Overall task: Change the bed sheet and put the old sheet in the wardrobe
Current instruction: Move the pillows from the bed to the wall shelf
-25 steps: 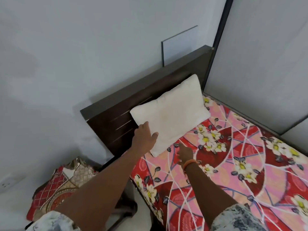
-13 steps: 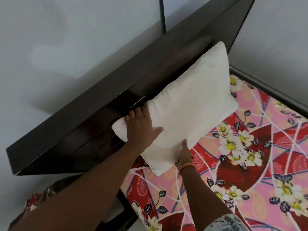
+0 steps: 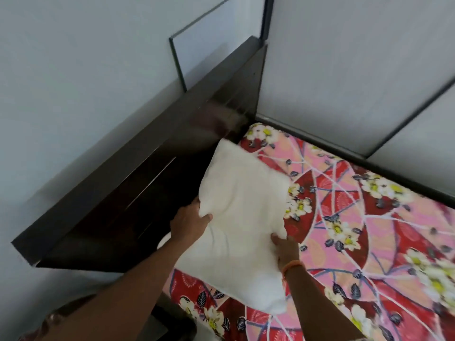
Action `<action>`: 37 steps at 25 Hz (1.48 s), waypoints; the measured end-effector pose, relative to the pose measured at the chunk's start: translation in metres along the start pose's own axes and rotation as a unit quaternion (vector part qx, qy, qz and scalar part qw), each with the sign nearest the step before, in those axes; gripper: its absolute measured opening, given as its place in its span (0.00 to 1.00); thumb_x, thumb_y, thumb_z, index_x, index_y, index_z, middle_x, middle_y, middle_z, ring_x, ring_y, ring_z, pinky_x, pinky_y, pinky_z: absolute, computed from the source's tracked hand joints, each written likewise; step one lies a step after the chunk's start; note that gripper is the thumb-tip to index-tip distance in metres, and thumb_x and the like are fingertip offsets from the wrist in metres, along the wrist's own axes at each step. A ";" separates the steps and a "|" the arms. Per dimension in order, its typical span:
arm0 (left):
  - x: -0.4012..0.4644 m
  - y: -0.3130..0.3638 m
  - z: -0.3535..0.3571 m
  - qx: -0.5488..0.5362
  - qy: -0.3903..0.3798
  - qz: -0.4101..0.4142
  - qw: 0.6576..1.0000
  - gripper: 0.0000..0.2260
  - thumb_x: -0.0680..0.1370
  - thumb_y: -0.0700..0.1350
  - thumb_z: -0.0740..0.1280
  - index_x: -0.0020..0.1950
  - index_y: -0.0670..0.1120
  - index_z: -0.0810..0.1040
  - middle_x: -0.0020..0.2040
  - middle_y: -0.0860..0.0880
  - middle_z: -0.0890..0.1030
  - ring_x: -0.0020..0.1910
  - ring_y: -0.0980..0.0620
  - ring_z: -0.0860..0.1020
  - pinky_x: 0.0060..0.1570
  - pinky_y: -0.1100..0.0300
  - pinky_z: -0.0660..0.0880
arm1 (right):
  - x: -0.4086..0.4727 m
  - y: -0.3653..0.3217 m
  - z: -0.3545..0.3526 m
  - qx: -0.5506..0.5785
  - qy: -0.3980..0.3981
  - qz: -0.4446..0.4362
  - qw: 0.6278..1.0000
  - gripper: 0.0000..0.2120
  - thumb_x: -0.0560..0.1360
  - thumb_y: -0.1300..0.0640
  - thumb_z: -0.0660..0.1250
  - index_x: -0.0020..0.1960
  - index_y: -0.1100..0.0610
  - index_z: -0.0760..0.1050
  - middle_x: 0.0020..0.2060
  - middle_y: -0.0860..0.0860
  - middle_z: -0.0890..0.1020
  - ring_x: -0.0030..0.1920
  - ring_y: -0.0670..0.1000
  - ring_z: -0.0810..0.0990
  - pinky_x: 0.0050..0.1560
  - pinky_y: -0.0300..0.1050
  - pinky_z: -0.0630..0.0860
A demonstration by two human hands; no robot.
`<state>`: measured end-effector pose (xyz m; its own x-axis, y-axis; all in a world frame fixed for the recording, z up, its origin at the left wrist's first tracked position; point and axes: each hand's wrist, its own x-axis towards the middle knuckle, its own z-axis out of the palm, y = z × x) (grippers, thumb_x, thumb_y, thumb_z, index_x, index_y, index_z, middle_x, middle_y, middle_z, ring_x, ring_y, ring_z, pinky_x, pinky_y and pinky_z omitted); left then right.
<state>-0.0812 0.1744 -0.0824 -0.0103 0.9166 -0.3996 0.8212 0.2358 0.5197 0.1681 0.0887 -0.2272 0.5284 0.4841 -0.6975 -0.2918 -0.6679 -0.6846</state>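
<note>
A white pillow (image 3: 242, 217) is lifted off the head of the bed, tilted with one corner up toward the headboard. My left hand (image 3: 189, 221) grips its left edge. My right hand (image 3: 286, 249), with an orange band at the wrist, grips its right edge. A red and pink floral bed sheet (image 3: 357, 217) covers the mattress under and to the right of the pillow.
A dark wooden headboard (image 3: 138, 168) runs diagonally along the left wall. Grey panels with dark frames (image 3: 344, 70) stand along the far side of the bed. A patterned cloth (image 3: 56, 318) shows at the bottom left beside the bed.
The pillow leaned on the headboard with my hands reaching for it; now both hands hold it by its edges and it is raised and pulled toward me.
</note>
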 end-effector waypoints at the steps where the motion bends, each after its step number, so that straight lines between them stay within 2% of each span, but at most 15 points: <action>1: -0.021 0.005 0.004 -0.030 -0.010 0.008 0.999 0.19 0.73 0.52 0.71 0.62 0.47 0.78 0.57 0.46 0.81 0.54 0.41 0.80 0.53 0.48 0.78 | -0.019 0.003 -0.026 0.016 0.013 -0.018 1.000 0.20 0.66 0.57 0.75 0.54 0.64 0.77 0.49 0.62 0.82 0.48 0.61 0.82 0.52 0.61 0.80; 4: -0.092 0.023 0.018 -0.085 -0.033 0.033 0.995 0.18 0.73 0.49 0.71 0.61 0.44 0.78 0.54 0.43 0.81 0.52 0.41 0.79 0.50 0.53 0.76 | -0.101 0.007 -0.106 0.067 0.084 -0.075 0.991 0.09 0.69 0.65 0.73 0.45 0.63 0.75 0.44 0.65 0.81 0.39 0.56 0.79 0.45 0.55 0.79; 6: -0.146 0.037 0.031 -0.087 -0.062 0.053 0.993 0.15 0.73 0.50 0.71 0.57 0.45 0.78 0.50 0.44 0.82 0.47 0.42 0.80 0.46 0.54 0.76 | -0.154 0.021 -0.163 0.080 0.143 -0.096 0.982 0.09 0.69 0.67 0.72 0.41 0.60 0.73 0.40 0.63 0.79 0.38 0.54 0.76 0.44 0.52 0.77; 8: -0.207 0.054 0.050 -0.093 -0.106 0.096 0.985 0.13 0.73 0.50 0.72 0.53 0.45 0.77 0.43 0.45 0.81 0.41 0.44 0.80 0.38 0.57 0.74 | -0.202 0.052 -0.229 0.127 0.200 -0.099 0.967 0.09 0.65 0.66 0.74 0.43 0.61 0.75 0.40 0.62 0.81 0.40 0.57 0.79 0.46 0.55 0.79; 10: -0.247 0.069 0.073 -0.122 -0.145 0.121 0.974 0.11 0.72 0.49 0.72 0.51 0.46 0.78 0.38 0.47 0.82 0.34 0.46 0.80 0.32 0.59 0.72 | -0.217 0.088 -0.286 0.146 0.232 -0.096 0.957 0.16 0.62 0.61 0.74 0.48 0.63 0.77 0.45 0.63 0.82 0.45 0.62 0.82 0.48 0.62 0.80; 13: -0.325 0.104 0.113 -0.141 -0.236 0.169 0.947 0.13 0.72 0.45 0.74 0.54 0.43 0.80 0.39 0.45 0.83 0.33 0.47 0.80 0.27 0.61 0.72 | -0.291 0.128 -0.380 0.197 0.307 -0.119 0.923 0.17 0.65 0.60 0.74 0.51 0.65 0.75 0.46 0.64 0.82 0.42 0.59 0.81 0.46 0.58 0.80; 17: -0.439 0.154 0.181 -0.126 -0.322 0.237 0.908 0.20 0.65 0.47 0.75 0.55 0.43 0.80 0.44 0.45 0.83 0.41 0.46 0.81 0.39 0.56 0.76 | -0.386 0.180 -0.490 0.232 0.409 -0.147 0.870 0.08 0.71 0.62 0.71 0.46 0.62 0.73 0.40 0.60 0.80 0.37 0.56 0.79 0.39 0.51 0.78; 21: -0.577 0.207 0.270 -0.135 -0.379 0.288 0.869 0.18 0.66 0.45 0.76 0.53 0.47 0.78 0.44 0.46 0.82 0.41 0.45 0.80 0.42 0.54 0.77 | -0.456 0.264 -0.621 0.262 0.486 -0.161 0.818 0.08 0.71 0.63 0.70 0.47 0.62 0.73 0.39 0.56 0.78 0.37 0.53 0.75 0.36 0.45 0.72; 23: -0.646 0.231 0.320 -0.125 -0.411 0.306 0.849 0.23 0.62 0.48 0.75 0.55 0.44 0.79 0.46 0.45 0.83 0.44 0.44 0.82 0.45 0.51 0.79 | -0.487 0.306 -0.692 0.262 0.513 -0.163 0.801 0.12 0.68 0.60 0.71 0.49 0.62 0.75 0.41 0.55 0.79 0.41 0.54 0.76 0.41 0.46 0.74; 25: -0.708 0.247 0.357 -0.128 -0.433 0.322 0.832 0.22 0.65 0.46 0.75 0.57 0.44 0.79 0.47 0.45 0.83 0.44 0.44 0.82 0.45 0.52 0.78 | -0.514 0.343 -0.752 0.264 0.540 -0.150 0.785 0.13 0.64 0.55 0.71 0.47 0.57 0.75 0.42 0.54 0.80 0.42 0.55 0.77 0.45 0.50 0.76; 27: -0.778 0.264 0.391 -0.133 -0.451 0.339 0.815 0.21 0.65 0.46 0.76 0.56 0.44 0.80 0.46 0.47 0.83 0.44 0.46 0.81 0.45 0.53 0.79 | -0.548 0.381 -0.811 0.282 0.573 -0.133 0.758 0.13 0.61 0.53 0.69 0.43 0.56 0.73 0.39 0.53 0.78 0.40 0.54 0.76 0.44 0.52 0.75; 30: -0.871 0.298 0.441 -0.118 -0.494 0.364 0.781 0.23 0.61 0.49 0.74 0.54 0.46 0.80 0.45 0.48 0.83 0.43 0.45 0.82 0.46 0.51 0.80 | -0.599 0.421 -0.887 0.302 0.619 -0.135 0.712 0.10 0.66 0.58 0.71 0.43 0.61 0.73 0.38 0.56 0.77 0.39 0.54 0.75 0.42 0.52 0.76; 32: -0.928 0.323 0.475 -0.099 -0.521 0.384 0.756 0.23 0.60 0.50 0.73 0.53 0.46 0.79 0.46 0.47 0.83 0.45 0.44 0.81 0.50 0.49 0.80 | -0.622 0.448 -0.936 0.320 0.648 -0.135 0.678 0.08 0.70 0.64 0.71 0.40 0.59 0.71 0.36 0.54 0.75 0.36 0.52 0.73 0.38 0.48 0.72; 33: -0.951 0.336 0.493 -0.094 -0.530 0.395 0.744 0.22 0.60 0.50 0.73 0.52 0.46 0.80 0.46 0.47 0.83 0.45 0.44 0.82 0.51 0.48 0.80 | -0.632 0.458 -0.957 0.331 0.655 -0.134 0.666 0.11 0.71 0.66 0.70 0.38 0.57 0.68 0.34 0.53 0.73 0.35 0.51 0.71 0.36 0.46 0.71; 37: -1.057 0.393 0.575 -0.082 -0.569 0.446 0.686 0.20 0.60 0.49 0.74 0.50 0.45 0.82 0.44 0.48 0.84 0.44 0.45 0.83 0.51 0.47 0.81 | -0.664 0.503 -1.057 0.363 0.697 -0.128 0.605 0.15 0.72 0.64 0.70 0.37 0.54 0.64 0.35 0.52 0.72 0.37 0.52 0.72 0.39 0.48 0.72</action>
<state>0.5805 -0.8874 0.1103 0.9835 -0.1028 -0.1491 0.1345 -0.1365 0.9815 0.5130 -1.1664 0.1154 0.6418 -0.7658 -0.0394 -0.0632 -0.0016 -0.9980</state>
